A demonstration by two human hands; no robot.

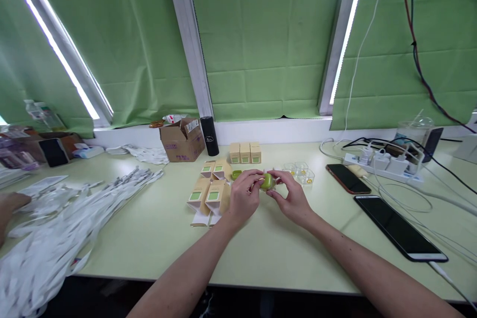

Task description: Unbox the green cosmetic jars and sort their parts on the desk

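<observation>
Both hands meet over the middle of the table around a small green rounded case (267,182). My left hand (246,191) pinches its left side, and my right hand (291,196) grips its right side with thumb and fingers. Left of my left hand stand tan boxes with green labels (217,194), the front ones with flaps open. Another green item (236,174) shows just behind my left hand. Three closed tan boxes (245,153) stand in a row farther back. Clear plastic cups (301,171) with small yellow bits lie behind my right hand.
White straps (74,218) spread over the left side, where another person's hand (15,204) rests. A cardboard box (182,141) and black cylinder (209,136) stand at the back. Right are two phones (348,179), (398,226), a power strip (383,166) and cables.
</observation>
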